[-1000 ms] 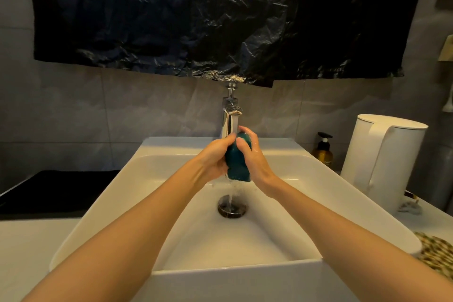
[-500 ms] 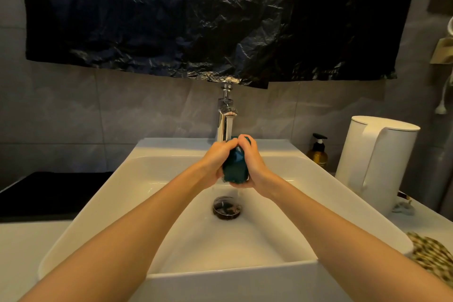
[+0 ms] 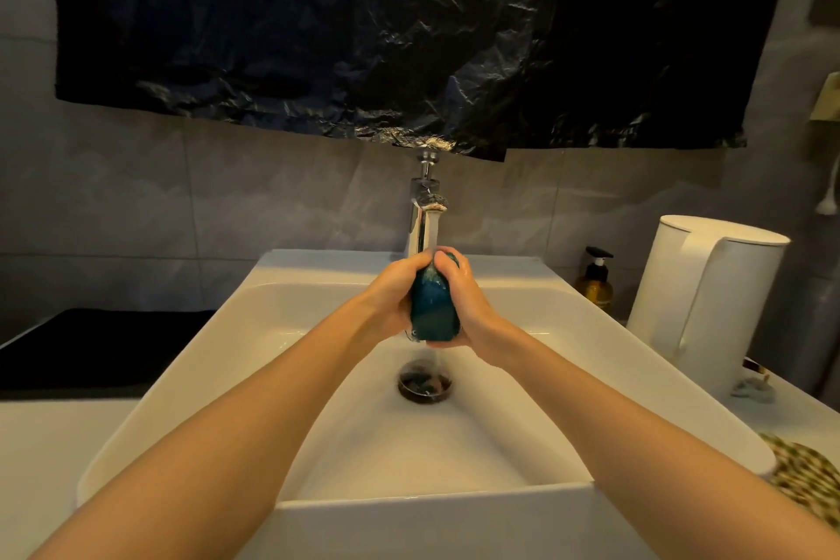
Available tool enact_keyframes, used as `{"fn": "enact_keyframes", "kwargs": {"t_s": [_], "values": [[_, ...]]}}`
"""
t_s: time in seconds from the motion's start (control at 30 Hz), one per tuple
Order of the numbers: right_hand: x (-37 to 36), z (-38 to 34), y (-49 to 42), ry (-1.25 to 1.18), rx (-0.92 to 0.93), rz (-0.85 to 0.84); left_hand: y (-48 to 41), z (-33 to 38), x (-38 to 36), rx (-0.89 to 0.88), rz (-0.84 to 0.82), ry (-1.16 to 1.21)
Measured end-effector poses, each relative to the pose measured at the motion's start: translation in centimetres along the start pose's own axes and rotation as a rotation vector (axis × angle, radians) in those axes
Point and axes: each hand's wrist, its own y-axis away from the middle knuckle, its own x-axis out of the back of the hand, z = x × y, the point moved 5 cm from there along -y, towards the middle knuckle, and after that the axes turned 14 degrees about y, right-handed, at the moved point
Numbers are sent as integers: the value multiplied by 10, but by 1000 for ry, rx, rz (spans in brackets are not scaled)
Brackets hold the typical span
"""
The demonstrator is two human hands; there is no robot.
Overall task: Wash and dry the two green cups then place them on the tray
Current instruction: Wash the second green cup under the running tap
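Water (image 3: 433, 236) is running from the tap (image 3: 422, 214) onto the green cup (image 3: 434, 309) | I am clasping the cup upright, my left hand (image 3: 394, 296) curling round one side and my right hand (image 3: 469, 301) round the other | I am holding it over the sink (image 3: 636, 355), above the drain (image 3: 425, 383) | white kettle (image 3: 709, 300) and soap bottle (image 3: 595, 284) are standing to my right.

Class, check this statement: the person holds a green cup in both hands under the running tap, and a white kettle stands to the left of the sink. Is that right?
Not quite. The head view shows the white kettle standing to the right of the sink, not the left. The rest holds: the left hand and the right hand both hold the green cup under the running tap.
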Motion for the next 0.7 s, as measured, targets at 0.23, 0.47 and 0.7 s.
{"fn": "enact_keyframes", "kwargs": {"t_s": [0.23, 0.47, 0.7], "values": [[1, -4, 0, -11, 11, 7, -2, 4, 3, 20, 23, 7], [1, 4, -1, -60, -7, -189, -2, 5, 5, -15, 87, -8], [0, -1, -4, -16, -34, -27, -1, 4, 2, -8, 54, -28]]}}
